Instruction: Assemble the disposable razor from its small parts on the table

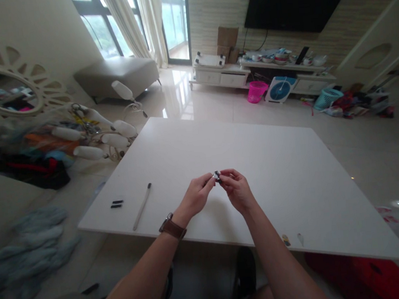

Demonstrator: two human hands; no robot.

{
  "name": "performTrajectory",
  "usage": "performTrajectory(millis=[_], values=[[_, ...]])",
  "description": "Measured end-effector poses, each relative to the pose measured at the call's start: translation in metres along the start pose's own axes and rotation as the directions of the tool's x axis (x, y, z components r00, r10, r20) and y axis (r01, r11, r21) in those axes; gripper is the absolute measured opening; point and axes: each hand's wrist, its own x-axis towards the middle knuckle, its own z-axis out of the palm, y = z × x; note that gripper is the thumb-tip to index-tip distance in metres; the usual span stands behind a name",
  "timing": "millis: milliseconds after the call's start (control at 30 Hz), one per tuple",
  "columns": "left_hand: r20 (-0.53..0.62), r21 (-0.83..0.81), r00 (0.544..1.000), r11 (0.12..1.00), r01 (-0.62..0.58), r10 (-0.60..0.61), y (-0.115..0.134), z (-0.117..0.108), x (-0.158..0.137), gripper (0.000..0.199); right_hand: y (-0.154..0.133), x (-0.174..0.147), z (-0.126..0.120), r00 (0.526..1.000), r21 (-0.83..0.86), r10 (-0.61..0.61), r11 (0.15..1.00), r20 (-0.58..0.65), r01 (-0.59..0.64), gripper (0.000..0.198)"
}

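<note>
Between my two hands, above the middle of the white table, is a small black and silvery object; its kind is too small to make out. My left hand pinches it from the left, with a brown-strapped watch on the wrist. From the right, the fingertips of my right hand close on the same object. Left of my hands lies a long pale stick with a dark tip. Beyond it are two short black strips.
Near the table's front edge, beside my right forearm, lie a small yellowish item and a small clear item. A chandelier with white shades stands off the left side. A pink basket and a low cabinet are farther back.
</note>
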Motion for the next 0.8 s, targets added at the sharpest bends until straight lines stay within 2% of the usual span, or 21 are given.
performTrajectory(millis=[100,200,400,533,800], values=[[0.031,0.014,0.999,0.999,-0.031,0.030,0.0006,-0.0024,0.0005,0.038,0.0006,0.0013,-0.0021,0.997,0.028,0.076,0.997,0.019,-0.076,0.026],[0.034,0.044,0.999,0.998,-0.043,0.042,0.0009,-0.0027,0.0001,0.039,0.0010,0.0015,-0.0027,0.995,0.040,0.103,0.994,0.004,-0.103,0.024],[0.031,0.118,0.998,0.992,-0.050,0.046,0.0014,-0.0013,-0.0020,0.039,-0.0014,-0.0018,-0.0019,0.998,0.022,0.066,0.998,-0.020,-0.066,0.024],[0.055,0.223,0.996,0.972,-0.074,0.063,0.0020,-0.0028,-0.0035,0.037,-0.0014,-0.0022,-0.0035,0.999,0.003,0.050,0.999,-0.018,-0.050,0.026],[0.090,0.489,0.991,0.863,-0.130,0.099,-0.0029,-0.0044,-0.0034,0.032,0.0031,0.0004,-0.0048,0.999,-0.029,0.021,0.999,-0.044,-0.023,0.027]])
